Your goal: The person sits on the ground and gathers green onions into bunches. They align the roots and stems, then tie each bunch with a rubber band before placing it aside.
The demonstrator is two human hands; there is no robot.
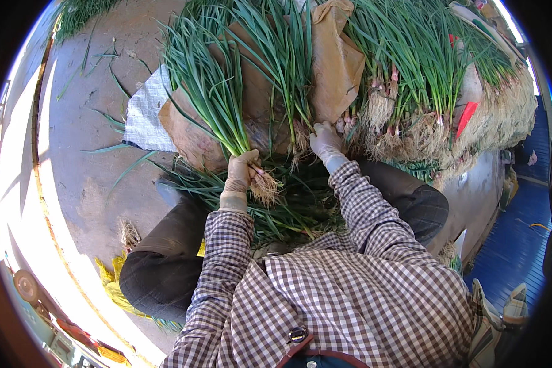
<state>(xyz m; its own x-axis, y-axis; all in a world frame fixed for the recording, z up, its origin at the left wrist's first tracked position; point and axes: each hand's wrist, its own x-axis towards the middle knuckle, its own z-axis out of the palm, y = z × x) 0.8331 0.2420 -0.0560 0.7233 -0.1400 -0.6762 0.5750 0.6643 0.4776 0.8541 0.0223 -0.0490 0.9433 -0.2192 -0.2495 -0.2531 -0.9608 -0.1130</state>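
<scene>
My left hand (240,171), in a thin glove, is closed around the lower stalks of a bunch of green garlic (218,110). The bunch's pale, stringy roots (264,187) stick out below the fist, and its leaves fan up and away. My right hand (327,141), also gloved, pinches the base of other green garlic stalks (303,110) lying on a brown cloth (336,69); the fingertips are partly hidden. Between my legs lies a heap of loose green leaves (299,216).
A large pile of green garlic (409,87) lies at the right, roots towards me. White woven sacking (149,115) sticks out from under the cloth. Stray leaves lie on the concrete floor (87,179). A yellow bag (112,280) is by my left knee, and blue corrugated sheeting (517,225) lies at far right.
</scene>
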